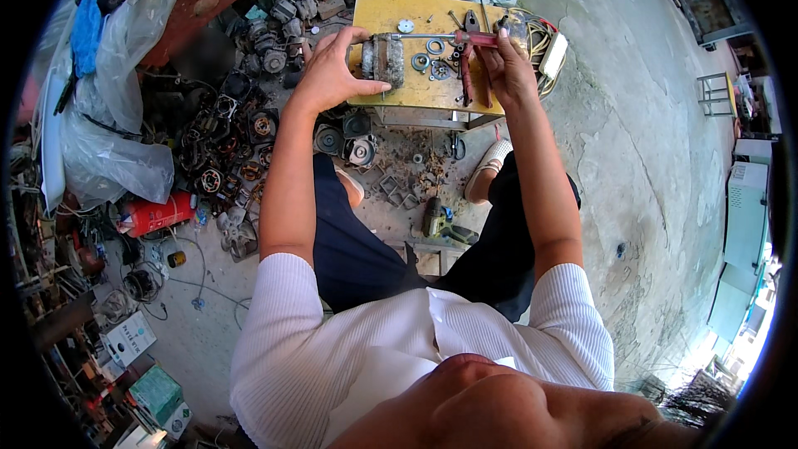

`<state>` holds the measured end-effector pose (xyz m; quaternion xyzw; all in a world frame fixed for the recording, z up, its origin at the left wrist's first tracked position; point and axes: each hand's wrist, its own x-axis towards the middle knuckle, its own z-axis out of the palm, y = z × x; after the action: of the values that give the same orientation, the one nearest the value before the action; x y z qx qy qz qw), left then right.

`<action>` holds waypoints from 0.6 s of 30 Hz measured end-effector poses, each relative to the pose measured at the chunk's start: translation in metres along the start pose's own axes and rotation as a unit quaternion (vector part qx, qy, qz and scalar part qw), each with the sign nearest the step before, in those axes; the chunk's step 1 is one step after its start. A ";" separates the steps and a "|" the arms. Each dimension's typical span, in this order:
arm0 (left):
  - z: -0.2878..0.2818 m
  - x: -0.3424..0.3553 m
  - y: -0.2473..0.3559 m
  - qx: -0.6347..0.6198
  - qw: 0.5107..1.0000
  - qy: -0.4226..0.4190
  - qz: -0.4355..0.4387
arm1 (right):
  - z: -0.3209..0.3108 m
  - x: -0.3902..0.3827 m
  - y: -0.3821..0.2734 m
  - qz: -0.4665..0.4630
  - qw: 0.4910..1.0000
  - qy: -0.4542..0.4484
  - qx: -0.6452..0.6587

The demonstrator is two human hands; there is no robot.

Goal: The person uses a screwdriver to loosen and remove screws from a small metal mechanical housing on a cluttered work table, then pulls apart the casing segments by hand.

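My left hand (327,76) grips a worn, grey electric motor (383,62) from its left side, fingers at the top and thumb along the bottom. The motor lies on a small yellow table (374,12). In my right hand (513,73) is a screwdriver (478,38) with a red handle. Its long metal shaft points left, and the tip reaches the motor's upper right edge. Red-handled pliers (466,79) lie under and beside the right hand. Between the motor and the pliers are a ring (421,61), a small white disc (406,26) and several small metal parts.
Piled motor parts (241,129) cover the floor to the left, near a red cylinder (158,214) and clear plastic sheeting (125,150). A cordless drill (440,220) lies between my feet. Coiled cable and a white power strip (552,56) are at the table's right edge.
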<state>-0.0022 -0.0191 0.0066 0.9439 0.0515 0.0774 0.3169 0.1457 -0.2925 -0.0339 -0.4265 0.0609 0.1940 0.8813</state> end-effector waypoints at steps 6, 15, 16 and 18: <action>-0.004 0.002 0.004 0.020 1.000 -0.015 0.001 | 0.008 -0.011 -0.001 -0.014 0.999 0.013 -0.044; -0.003 0.002 0.005 0.011 1.000 -0.022 -0.010 | 0.015 -0.012 0.002 -0.043 0.999 0.013 0.000; -0.003 0.001 0.004 0.006 1.000 -0.024 -0.016 | 0.013 -0.010 0.005 -0.034 0.999 0.012 -0.012; -0.003 0.003 0.005 0.003 0.999 -0.027 -0.016 | 0.008 -0.007 0.010 -0.020 0.999 0.014 -0.037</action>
<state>0.0002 -0.0212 0.0121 0.9455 0.0585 0.0462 0.3171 0.1343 -0.2825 -0.0344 -0.4625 0.0573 0.1720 0.8679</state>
